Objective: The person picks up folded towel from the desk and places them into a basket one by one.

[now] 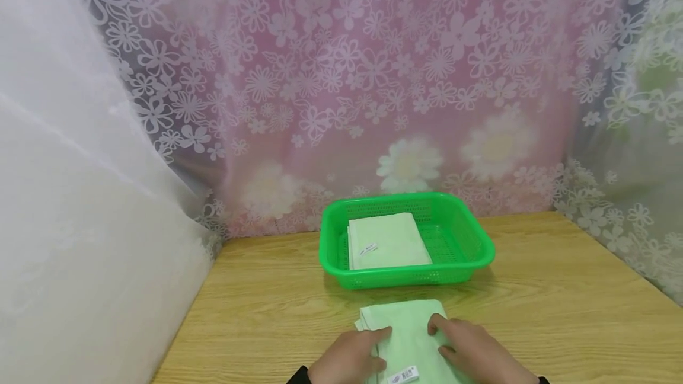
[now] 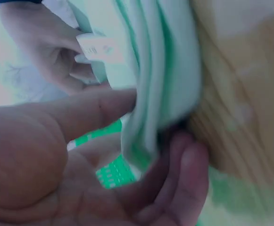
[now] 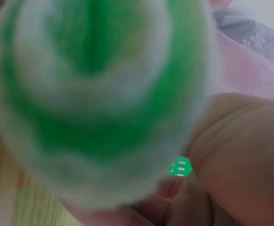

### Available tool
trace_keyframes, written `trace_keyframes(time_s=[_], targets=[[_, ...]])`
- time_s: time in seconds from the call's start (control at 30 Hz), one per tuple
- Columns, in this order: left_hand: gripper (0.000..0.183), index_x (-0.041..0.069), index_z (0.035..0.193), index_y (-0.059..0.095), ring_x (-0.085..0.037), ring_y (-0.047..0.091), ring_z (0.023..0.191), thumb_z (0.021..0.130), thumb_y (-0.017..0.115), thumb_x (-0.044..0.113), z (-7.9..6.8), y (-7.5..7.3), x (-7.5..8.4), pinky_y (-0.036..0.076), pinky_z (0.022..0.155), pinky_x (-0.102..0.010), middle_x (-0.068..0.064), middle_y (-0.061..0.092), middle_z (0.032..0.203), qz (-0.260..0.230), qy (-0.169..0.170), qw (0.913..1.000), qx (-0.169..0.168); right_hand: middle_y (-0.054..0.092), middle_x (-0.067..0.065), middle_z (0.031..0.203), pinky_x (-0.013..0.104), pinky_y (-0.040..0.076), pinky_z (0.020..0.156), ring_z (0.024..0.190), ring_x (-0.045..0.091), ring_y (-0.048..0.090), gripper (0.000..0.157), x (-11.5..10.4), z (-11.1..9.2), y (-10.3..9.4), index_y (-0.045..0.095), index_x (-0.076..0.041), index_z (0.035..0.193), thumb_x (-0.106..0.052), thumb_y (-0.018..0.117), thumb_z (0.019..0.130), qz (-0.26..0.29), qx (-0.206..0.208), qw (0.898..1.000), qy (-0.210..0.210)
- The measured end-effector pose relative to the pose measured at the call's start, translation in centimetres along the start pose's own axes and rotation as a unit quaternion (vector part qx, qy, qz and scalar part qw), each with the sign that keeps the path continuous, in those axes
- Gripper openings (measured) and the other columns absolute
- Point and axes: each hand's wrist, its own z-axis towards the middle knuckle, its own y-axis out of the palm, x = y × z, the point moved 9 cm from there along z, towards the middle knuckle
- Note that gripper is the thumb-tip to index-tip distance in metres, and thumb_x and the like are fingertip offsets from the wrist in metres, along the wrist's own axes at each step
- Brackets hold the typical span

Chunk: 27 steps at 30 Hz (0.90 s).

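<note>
A folded pale green towel [image 1: 408, 336] with a small white label lies flat near the front of the table. At its left edge my left hand [image 1: 349, 355] grips it, thumb on top; in the left wrist view the fingers [image 2: 188, 165] reach under the stacked layers [image 2: 148, 84]. My right hand [image 1: 475, 348] holds the opposite edge, thumb and index finger on the upper face. Close up in the right wrist view, the towel's rounded fold [image 3: 99, 141] is blurred and hides most of the fingers.
Just beyond the towel stands a green plastic basket [image 1: 408, 277] with perforated sides. Inside it, toward the left, lies another folded pale green towel [image 1: 389, 242] with a label. Floral curtains [image 1: 373, 88] hang behind the wooden table [image 1: 256, 301], with a white sheet [image 1: 96, 194] at left.
</note>
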Motion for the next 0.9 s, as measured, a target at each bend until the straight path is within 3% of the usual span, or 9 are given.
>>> trace_keyframes(time_s=[0.1, 0.17, 0.37, 0.5, 0.7, 0.9], targets=[[0.054, 0.018, 0.140, 0.060, -0.006, 0.058, 0.097, 0.088, 0.073, 0.015, -0.1, -0.3, 0.6, 0.048, 0.087, -0.027, 0.004, 0.070, 0.122, 0.027, 0.017, 0.9992, 0.023, 0.062, -0.009, 0.085, 0.027, 0.046, 0.062, 0.071, 0.001, 0.052, 0.026, -0.3, 0.0, -0.1, 0.059, -0.019, 0.103, -0.012, 0.077, 0.086, -0.004, 0.009, 1.000, -0.004], [0.053, 0.016, 0.139, 0.060, -0.006, 0.058, 0.097, 0.088, 0.073, 0.014, -0.2, -0.3, 0.7, 0.048, 0.088, -0.027, 0.002, 0.070, 0.122, 0.024, 0.011, 0.9992, 0.031, 0.062, -0.009, 0.085, 0.027, 0.046, 0.062, 0.072, 0.001, 0.052, 0.026, -0.4, 0.0, 0.0, 0.059, -0.019, 0.103, -0.012, 0.077, 0.086, -0.002, 0.010, 1.000, -0.002], [0.053, 0.011, 0.139, 0.057, -0.011, 0.054, 0.077, 0.088, 0.071, 0.014, -0.8, 0.1, -0.2, 0.046, 0.077, -0.029, -0.005, 0.071, 0.111, -0.081, -0.045, 0.9957, 0.009, 0.064, -0.009, 0.085, 0.028, 0.047, 0.062, 0.072, 0.002, 0.054, 0.024, -0.6, 0.1, 0.2, 0.059, -0.019, 0.103, -0.013, 0.076, 0.087, 0.011, 0.000, 1.000, -0.002], [0.053, 0.015, 0.138, 0.053, -0.014, 0.050, 0.067, 0.088, 0.069, 0.012, -1.1, 0.1, -0.3, 0.043, 0.069, -0.028, -0.002, 0.066, 0.095, -0.111, -0.040, 0.9930, 0.011, 0.064, -0.008, 0.088, 0.028, 0.047, 0.064, 0.075, 0.003, 0.056, 0.023, -0.7, -0.1, 0.1, 0.059, -0.020, 0.104, -0.014, 0.075, 0.088, 0.025, -0.007, 1.000, -0.004], [0.042, 0.021, 0.124, 0.057, -0.013, 0.048, 0.063, 0.086, 0.072, 0.010, -0.9, -0.1, -0.3, 0.039, 0.063, -0.026, 0.002, 0.062, 0.085, -0.100, -0.023, 0.9946, 0.014, 0.064, -0.008, 0.095, 0.029, 0.048, 0.068, 0.080, 0.003, 0.054, 0.023, -0.6, -0.4, -0.4, 0.062, -0.022, 0.103, -0.015, 0.076, 0.087, 0.047, -0.016, 0.999, -0.001], [0.020, 0.019, 0.095, 0.070, -0.009, 0.056, 0.081, 0.081, 0.079, 0.008, -0.8, -1.0, 0.3, 0.045, 0.075, -0.025, 0.007, 0.067, 0.089, -0.035, 0.008, 0.9985, 0.041, 0.064, -0.009, 0.095, 0.029, 0.048, 0.068, 0.080, 0.003, 0.052, 0.022, -0.4, -0.5, -0.5, 0.063, -0.023, 0.103, -0.017, 0.077, 0.087, 0.054, -0.025, 0.998, 0.016]])
